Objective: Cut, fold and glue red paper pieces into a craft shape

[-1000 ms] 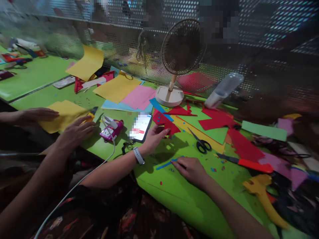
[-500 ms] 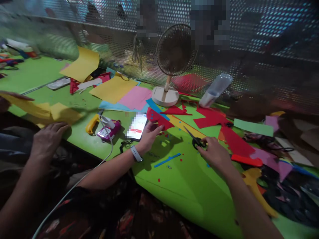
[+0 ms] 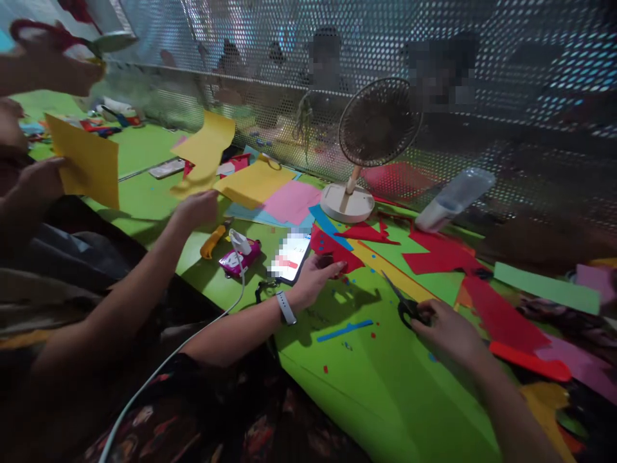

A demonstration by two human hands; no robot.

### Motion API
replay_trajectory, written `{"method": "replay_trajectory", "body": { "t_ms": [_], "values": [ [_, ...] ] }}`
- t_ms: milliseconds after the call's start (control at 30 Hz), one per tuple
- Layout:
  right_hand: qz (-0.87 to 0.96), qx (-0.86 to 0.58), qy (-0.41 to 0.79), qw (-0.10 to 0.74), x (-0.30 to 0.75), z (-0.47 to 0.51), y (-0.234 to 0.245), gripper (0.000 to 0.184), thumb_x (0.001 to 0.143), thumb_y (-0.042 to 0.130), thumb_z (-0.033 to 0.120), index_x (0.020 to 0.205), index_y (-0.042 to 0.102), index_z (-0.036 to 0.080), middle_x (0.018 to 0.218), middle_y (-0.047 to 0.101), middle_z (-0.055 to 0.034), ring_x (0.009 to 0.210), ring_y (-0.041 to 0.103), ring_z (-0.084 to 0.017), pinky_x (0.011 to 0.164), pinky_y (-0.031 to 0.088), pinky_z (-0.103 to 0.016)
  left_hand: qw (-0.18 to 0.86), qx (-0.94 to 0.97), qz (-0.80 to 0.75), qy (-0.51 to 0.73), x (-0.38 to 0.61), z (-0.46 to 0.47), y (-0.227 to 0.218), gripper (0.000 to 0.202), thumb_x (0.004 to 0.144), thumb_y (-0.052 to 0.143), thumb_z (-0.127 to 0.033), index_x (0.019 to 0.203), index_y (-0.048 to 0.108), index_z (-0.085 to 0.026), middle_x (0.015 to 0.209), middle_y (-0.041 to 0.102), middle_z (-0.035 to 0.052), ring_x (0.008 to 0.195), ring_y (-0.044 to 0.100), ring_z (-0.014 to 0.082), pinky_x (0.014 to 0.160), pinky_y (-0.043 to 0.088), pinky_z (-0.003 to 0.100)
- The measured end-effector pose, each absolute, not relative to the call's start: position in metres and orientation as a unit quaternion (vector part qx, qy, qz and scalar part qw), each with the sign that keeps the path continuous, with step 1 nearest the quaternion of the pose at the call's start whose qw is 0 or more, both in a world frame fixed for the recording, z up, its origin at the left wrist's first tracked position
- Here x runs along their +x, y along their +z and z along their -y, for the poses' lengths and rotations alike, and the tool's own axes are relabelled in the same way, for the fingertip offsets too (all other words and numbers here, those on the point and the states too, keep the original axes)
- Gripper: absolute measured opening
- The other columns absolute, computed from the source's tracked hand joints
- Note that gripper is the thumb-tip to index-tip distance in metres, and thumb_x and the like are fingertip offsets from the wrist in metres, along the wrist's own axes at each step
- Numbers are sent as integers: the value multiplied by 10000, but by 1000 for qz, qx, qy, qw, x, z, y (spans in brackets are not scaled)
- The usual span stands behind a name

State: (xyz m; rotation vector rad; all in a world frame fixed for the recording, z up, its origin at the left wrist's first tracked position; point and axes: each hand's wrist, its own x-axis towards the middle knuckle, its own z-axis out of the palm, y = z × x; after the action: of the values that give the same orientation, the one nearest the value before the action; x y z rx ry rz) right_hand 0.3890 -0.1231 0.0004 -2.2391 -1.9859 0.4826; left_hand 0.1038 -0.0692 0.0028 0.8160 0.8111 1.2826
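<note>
My left hand (image 3: 313, 281), with a pale watch band on its wrist, pinches a red paper piece (image 3: 340, 252) above the green table (image 3: 357, 379). Small blue bits lie on the red paper. To the right, my right hand (image 3: 450, 331) holds black-handled scissors (image 3: 409, 310) by the handles. Their blades point up and left, apart from the red paper. A lit phone (image 3: 290, 257) lies just behind my left hand. Between my hands are a thin blue paper strip (image 3: 345, 330) and several tiny red and blue scraps.
On the left a co-worker's hand holds a yellow sheet (image 3: 89, 161); their other hand (image 3: 197, 209) is near another yellow sheet (image 3: 207, 151). A fan (image 3: 347, 202), a tilted clear plastic cup (image 3: 457, 196), a purple power adapter (image 3: 238, 258) and red paper (image 3: 501, 308) are around.
The view has swung left, so things appear farther right. The co-worker has raised a yellow sheet from the table and moved the other hand forward. My hands keep the red paper and scissors.
</note>
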Motion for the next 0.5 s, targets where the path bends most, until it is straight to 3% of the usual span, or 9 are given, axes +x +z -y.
{"method": "replay_trajectory", "body": {
  "t_ms": [233,500],
  "values": [
    [634,-748,192,50,394,123,1,313,648,601,374,903,636,196,942,715,-88,748,671,-233,568,446,-293,653,348,-365,565,104,70,3,355,636,830,-283,912,648,-154,864,701,65,735,637,149,627,430,265],
    [612,-749,244,66,401,124,-2,282,679,590,377,892,637,198,901,730,-97,612,663,-214,512,457,-303,653,366,-357,559,104,69,-1,355,672,813,-310,946,642,-162,905,706,66,767,653,151,636,460,260]
  ]
}}
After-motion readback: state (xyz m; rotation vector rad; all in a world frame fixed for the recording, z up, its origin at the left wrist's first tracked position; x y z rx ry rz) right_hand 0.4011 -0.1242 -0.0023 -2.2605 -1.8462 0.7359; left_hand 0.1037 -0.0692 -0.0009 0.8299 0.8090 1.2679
